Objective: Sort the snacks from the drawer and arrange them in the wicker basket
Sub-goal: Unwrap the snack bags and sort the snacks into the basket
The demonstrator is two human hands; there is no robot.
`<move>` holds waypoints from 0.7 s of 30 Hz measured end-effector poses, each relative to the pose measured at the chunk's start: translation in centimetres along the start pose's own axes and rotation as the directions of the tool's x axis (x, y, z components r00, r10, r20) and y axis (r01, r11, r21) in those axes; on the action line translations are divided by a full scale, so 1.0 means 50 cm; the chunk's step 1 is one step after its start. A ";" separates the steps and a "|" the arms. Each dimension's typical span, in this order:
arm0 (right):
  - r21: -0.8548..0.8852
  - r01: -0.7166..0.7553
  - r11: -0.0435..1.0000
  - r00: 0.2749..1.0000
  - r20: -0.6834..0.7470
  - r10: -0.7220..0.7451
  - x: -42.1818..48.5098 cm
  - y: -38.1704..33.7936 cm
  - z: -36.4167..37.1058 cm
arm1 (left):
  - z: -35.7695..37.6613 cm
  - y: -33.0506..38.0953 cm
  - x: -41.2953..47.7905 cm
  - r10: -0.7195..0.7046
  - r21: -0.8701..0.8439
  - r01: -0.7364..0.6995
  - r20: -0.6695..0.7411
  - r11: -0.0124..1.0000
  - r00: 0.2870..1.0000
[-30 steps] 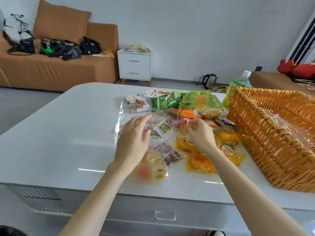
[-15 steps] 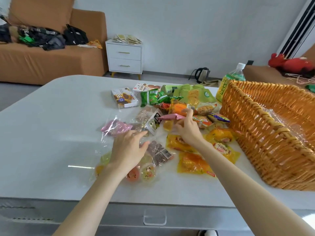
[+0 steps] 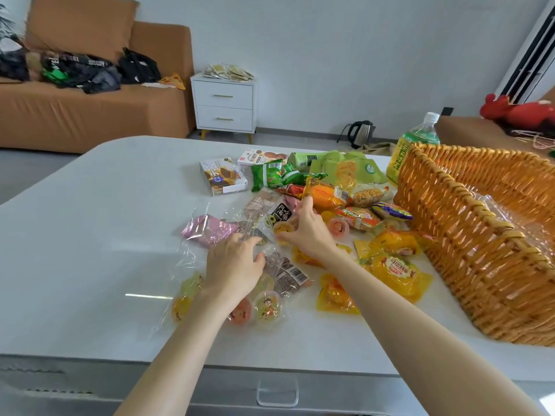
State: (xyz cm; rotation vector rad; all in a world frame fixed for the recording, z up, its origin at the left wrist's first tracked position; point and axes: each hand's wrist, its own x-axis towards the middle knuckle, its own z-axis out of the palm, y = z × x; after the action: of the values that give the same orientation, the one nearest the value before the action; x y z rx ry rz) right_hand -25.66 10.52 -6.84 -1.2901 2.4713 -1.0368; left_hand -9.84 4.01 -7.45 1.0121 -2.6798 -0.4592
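1. At the centre of the frame, the snacks (image 3: pixel 327 199) lie spread in a loose pile on the white table (image 3: pixel 99 235), none of them in the basket as far as I can see.
2. My right hand (image 3: pixel 306 232) reaches into the middle of the pile; my thumb and fingers curl around a small yellow jelly cup (image 3: pixel 282 231), touching it, though I cannot tell whether the grip is fully closed.
3. My left hand (image 3: pixel 232 267) lies palm down just left of the right one, fingers loosely spread and pressing on clear wrapping (image 3: pixel 192 253), grasping nothing that I can make out.
4. Below my left hand, towards the lower centre, sit more jelly cups (image 3: pixel 267 306) inside the clear wrapping.
5. A pink packet (image 3: pixel 210 231) lies left of my hands, and a barcode packet (image 3: pixel 288 273) lies between my two forearms.
6. Yellow pouches (image 3: pixel 393 271) lie right of my right arm, near the basket's wall.
7. Green packets (image 3: pixel 270 175) and two small boxes (image 3: pixel 223 180) fill the upper part of the pile.
8. The basket (image 3: pixel 468 235) stands at the right of the frame, tilted, its wall just beside the snacks.
9. A green bottle (image 3: pixel 416 145) stands behind the basket's upper left corner.
10. In the upper left are a brown sofa (image 3: pixel 90 115) and a white nightstand (image 3: pixel 225 106).
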 end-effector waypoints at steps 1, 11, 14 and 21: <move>0.019 0.011 1.000 1.000 0.000 -0.011 0.000 0.002 -0.002 | -0.001 0.000 -0.001 -0.001 -0.003 0.001 0.001 1.000 1.000; 0.117 -0.153 0.981 0.981 -0.100 0.165 -0.058 0.068 -0.126 | -0.020 0.062 -0.008 0.099 -0.061 -0.114 -0.210 0.992 0.973; 0.020 -0.183 0.983 0.969 -0.165 0.184 -0.052 0.103 -0.126 | -0.019 0.106 0.019 0.208 -0.072 -0.228 -0.211 0.971 0.955; -0.299 -0.094 0.950 0.993 -0.097 0.068 -0.027 0.142 -0.114 | 0.042 0.182 0.136 0.341 0.008 -0.341 0.048 0.940 0.939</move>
State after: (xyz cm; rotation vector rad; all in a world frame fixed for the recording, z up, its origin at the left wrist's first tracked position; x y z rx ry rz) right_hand -31.99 17.17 -7.43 -1.2300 2.8091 -0.7270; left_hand -20.97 6.34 -5.26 0.5245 -2.8229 -0.3926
